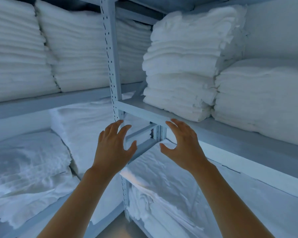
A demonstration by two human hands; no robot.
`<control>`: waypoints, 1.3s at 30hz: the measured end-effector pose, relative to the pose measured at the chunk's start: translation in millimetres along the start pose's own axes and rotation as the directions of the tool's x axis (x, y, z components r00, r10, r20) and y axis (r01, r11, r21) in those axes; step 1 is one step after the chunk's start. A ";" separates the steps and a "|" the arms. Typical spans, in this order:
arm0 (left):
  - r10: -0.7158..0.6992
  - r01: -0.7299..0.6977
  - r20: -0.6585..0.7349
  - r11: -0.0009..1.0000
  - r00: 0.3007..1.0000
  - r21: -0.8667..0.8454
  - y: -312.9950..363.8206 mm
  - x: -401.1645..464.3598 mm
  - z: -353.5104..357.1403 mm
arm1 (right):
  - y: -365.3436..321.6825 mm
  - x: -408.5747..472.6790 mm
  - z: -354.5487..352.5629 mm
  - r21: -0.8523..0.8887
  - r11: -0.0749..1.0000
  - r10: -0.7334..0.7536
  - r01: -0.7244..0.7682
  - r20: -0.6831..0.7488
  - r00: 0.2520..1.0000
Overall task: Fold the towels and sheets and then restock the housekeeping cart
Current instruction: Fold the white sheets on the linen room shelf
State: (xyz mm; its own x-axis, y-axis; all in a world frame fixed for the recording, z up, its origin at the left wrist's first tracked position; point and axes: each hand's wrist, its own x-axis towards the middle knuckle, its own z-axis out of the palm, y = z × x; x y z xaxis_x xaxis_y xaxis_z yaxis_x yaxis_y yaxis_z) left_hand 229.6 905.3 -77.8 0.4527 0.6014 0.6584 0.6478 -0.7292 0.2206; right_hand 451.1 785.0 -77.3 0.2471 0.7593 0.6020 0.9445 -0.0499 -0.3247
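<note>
Two empty hands — left hand (113, 145), right hand (182, 143) — below level-stacked towels (181, 69).

A tall stack of folded white towels (181, 66) stands on the upper right shelf, its folded edges facing out and its upper layers leaning slightly to the right against a bulkier white bundle (265, 100) just beside it. On the upper left shelf, two more stacks of folded white linen (15, 54) (76, 48) sit side by side, touching, both tilted. Below, flat folded sheets (29, 165) lie in low piles on the lower left shelf, their top surfaces wrinkled, with another flat white pile (83, 121) behind them. On the lower right shelf a wide stack of folded sheets (170, 186) lies with its layered edges showing at the front.
</note>
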 end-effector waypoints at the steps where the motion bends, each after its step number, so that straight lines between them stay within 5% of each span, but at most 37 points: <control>1: 0.005 -0.005 0.014 1.000 1.000 -0.017 -6.8 0.0 7.4 | 0.8 -1.1 7.0 -0.015 1.000 0.021 -0.021 0.008 1.000; 21: 0.048 -0.001 0.313 0.989 0.949 -0.147 -83.8 2.0 196.1 | 105.9 -18.4 160.0 -0.097 0.950 0.312 -0.298 0.202 0.928; 39: 0.157 -0.069 0.632 0.984 0.759 -0.162 -90.1 2.6 378.4 | 230.3 -69.1 282.1 -0.150 0.803 0.587 -0.576 0.364 0.723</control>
State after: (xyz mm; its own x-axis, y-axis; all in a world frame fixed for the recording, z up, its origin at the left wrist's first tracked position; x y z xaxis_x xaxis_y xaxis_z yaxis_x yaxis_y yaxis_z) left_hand 404.2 1096.2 -368.2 0.8323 0.5484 0.0801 0.5072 -0.8120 0.2888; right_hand 590.5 904.1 -399.5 0.6538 0.7563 -0.0208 0.6490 -0.5747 -0.4985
